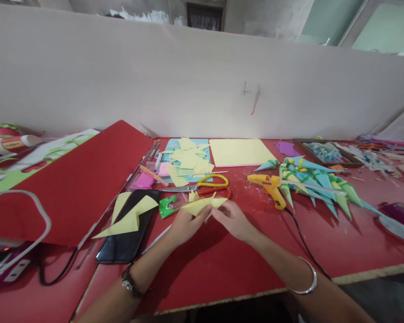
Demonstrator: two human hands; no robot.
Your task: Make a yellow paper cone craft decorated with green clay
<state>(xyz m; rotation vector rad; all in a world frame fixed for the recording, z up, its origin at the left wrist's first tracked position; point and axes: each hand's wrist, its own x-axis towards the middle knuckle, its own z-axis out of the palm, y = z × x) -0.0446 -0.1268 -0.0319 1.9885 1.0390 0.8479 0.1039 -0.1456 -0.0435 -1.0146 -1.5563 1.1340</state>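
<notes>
A folded yellow paper piece [198, 205] is held between my two hands, above the red table. My left hand [190, 222] pinches its lower left part with thumb and fingers. On the other end, the fingers of my right hand [234, 219] are closed at the paper's right tip. Just behind the hands lie scissors [213, 181] with one yellow and one red handle loop. Left of my left hand sit a small green packet [168, 206] and a black phone [124, 244], with yellow paper cutouts [131, 220] across the phone.
Yellow paper scraps [188, 157] and a yellow sheet [240, 152] lie at the back. An orange glue gun [269, 186], its cord trailing forward, is beside a pile of blue and green paper cones [323, 184]. A large red board [87, 188] covers the left.
</notes>
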